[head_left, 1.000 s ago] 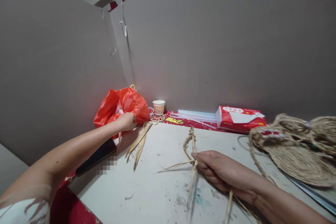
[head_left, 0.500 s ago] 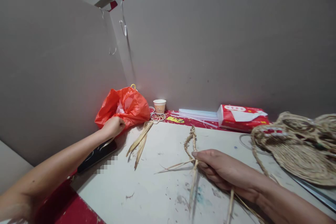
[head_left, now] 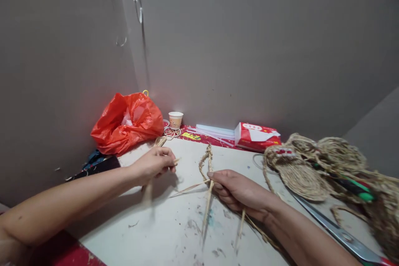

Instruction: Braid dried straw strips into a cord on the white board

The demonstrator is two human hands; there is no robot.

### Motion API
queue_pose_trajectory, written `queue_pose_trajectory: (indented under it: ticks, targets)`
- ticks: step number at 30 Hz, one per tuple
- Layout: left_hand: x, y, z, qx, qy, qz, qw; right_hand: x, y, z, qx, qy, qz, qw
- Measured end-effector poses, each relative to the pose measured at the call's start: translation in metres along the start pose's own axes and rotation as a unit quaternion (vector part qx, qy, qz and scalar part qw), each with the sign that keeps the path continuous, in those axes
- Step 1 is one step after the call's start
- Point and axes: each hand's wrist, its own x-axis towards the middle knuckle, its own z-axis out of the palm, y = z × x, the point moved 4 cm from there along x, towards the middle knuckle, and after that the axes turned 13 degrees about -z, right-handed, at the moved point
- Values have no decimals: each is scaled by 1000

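Note:
My left hand is closed on a straw strip. The strip's short tip pokes out past the fingers, and its blurred tail hangs below the hand. To the right, my right hand pinches a straw braid between thumb and forefinger. The braid's narrow loop rises above the thumb, while loose straw ends spread left and down from the grip. More of the braid trails out under the right wrist. Partly behind the left hand lie dried straw strips.
An orange plastic bag, a paper cup, pale thin sticks and a red tissue pack line the wall. At right lie coiled straw braids, a green-and-black handle and scissors. A black object sits left.
My left hand has moved right from beside the orange bag, toward my right hand, with a straw strip in it. My right hand still grips the braid. The view has turned right and down.

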Motion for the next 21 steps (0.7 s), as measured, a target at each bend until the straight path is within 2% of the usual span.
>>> queue_pose_trajectory:
  ticks: [3, 6, 11, 16, 21]
  targets:
    - [8, 1, 28, 6, -24, 19, 1000, 0, 1, -1, 9, -3, 9, 1000]
    - [12, -2, 44, -1, -38, 42, 998, 0, 1, -1, 17, -3, 14, 1000]
    - [22, -13, 54, -41, -39, 26, 998, -2, 0, 1, 32, -1, 25, 999]
    - [32, -14, 63, -145, -32, 46, 988, 0, 6, -3, 54, 0, 15, 998]
    - [33, -18, 76, -189, -35, 53, 980, 1, 9, -4, 68, -2, 12, 998]
